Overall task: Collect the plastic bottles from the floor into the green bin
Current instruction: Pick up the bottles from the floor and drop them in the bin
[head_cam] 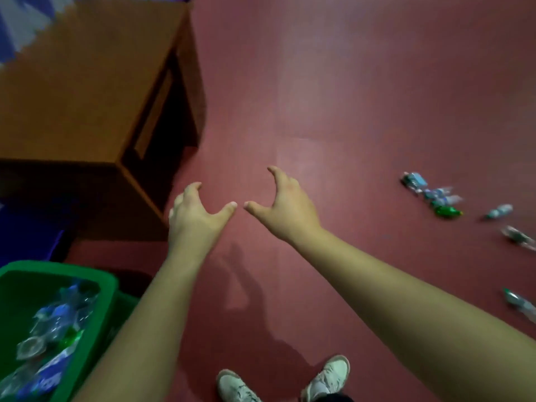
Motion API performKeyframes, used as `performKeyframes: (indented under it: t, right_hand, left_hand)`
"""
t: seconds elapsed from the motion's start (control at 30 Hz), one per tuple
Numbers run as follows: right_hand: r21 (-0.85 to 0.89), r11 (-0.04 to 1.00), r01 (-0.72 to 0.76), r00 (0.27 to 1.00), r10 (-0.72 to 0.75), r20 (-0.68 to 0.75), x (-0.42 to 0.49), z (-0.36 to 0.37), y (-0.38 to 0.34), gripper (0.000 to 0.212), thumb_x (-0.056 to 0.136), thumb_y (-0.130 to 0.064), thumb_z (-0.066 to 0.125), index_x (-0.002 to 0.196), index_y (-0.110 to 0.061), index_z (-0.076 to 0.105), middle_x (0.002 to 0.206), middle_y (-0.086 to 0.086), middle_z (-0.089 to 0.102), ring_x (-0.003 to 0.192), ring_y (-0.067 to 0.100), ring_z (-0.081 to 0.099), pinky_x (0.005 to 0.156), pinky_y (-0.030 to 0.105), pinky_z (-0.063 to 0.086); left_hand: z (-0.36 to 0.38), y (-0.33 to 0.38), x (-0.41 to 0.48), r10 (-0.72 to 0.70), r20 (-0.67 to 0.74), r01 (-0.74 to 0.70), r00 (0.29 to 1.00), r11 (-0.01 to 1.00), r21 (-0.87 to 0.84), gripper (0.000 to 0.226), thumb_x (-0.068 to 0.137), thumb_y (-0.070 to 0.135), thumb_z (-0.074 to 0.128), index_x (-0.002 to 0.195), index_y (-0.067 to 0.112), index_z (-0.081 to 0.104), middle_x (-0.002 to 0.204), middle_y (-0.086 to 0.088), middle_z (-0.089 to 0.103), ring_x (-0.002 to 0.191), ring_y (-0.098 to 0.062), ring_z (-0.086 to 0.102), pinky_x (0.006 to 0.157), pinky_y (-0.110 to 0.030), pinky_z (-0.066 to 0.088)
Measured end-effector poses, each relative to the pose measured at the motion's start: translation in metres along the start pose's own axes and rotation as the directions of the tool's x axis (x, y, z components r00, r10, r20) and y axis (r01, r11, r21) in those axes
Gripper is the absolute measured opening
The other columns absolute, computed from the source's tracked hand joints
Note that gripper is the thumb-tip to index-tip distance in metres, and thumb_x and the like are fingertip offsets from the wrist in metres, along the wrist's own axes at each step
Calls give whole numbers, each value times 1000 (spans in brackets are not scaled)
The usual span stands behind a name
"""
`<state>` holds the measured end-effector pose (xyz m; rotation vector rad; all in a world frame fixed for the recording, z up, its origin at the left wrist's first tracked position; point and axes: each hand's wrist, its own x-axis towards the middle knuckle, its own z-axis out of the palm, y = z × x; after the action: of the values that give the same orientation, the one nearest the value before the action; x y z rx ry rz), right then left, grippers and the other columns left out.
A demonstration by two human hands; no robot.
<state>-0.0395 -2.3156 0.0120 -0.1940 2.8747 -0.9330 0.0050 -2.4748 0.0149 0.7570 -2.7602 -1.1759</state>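
The green bin (104, 288) stands at the lower left with several crushed plastic bottles (55, 323) inside. More plastic bottles lie on the red floor at the right: a cluster (432, 195) with a green one (446, 211), a clear one (499, 211), and two near the right edge (519, 236) (522, 307). My left hand (194, 216) and my right hand (282, 204) are stretched out over bare floor in the middle, fingers spread and curled, thumbs almost touching. Neither holds anything.
A brown wooden desk (87, 91) fills the upper left, its corner close to my left hand. A blue container (29, 227) sits behind the bin. My two white shoes (327, 378) show at the bottom. Red floor (348, 97) stretches ahead.
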Motion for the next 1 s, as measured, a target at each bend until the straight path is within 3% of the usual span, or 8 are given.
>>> performKeyframes:
  t: [0.23, 0.5, 0.8, 1.0]
  right_hand:
    - [33, 958, -286, 940, 287, -185, -26, -133, 189, 91, 79, -60, 69, 152, -28, 27, 146, 3, 45, 131, 26, 47, 98, 40, 46]
    - [96, 894, -438, 840, 445, -309, -36, -250, 371, 90, 78, -57, 72, 152, -26, 30, 146, 5, 46, 130, 28, 48, 100, 41, 45]
    - [138, 830, -541, 782, 556, -280, 21, -321, 506, 91, 77, -56, 73, 152, -26, 29, 145, 6, 47, 129, 29, 50, 96, 39, 44]
    - [165, 752, -638, 700, 656, -282, 81, -390, 605, 89, 80, -51, 73, 152, -24, 27, 146, 7, 45, 130, 29, 49, 97, 37, 43]
  left_hand:
    - [165, 158, -46, 268, 239, -271, 933, 962, -24, 76, 79, 46, 72, 140, 14, 41, 143, -12, 44, 132, -29, 41, 110, -38, 33]
    - [326, 298, -96, 437, 367, -443, 821, 893, -72, 72, 81, 42, 70, 141, 16, 40, 143, -9, 43, 133, -25, 40, 108, -34, 32]
    - [470, 410, -67, 445, 487, -481, 751, 875, -57, 72, 79, 42, 71, 140, 16, 41, 140, -10, 46, 131, -26, 41, 108, -37, 34]
    - [591, 507, -22, 440, 572, -485, 693, 871, -83, 72, 79, 42, 71, 139, 14, 42, 136, -13, 49, 128, -27, 44, 107, -39, 37]
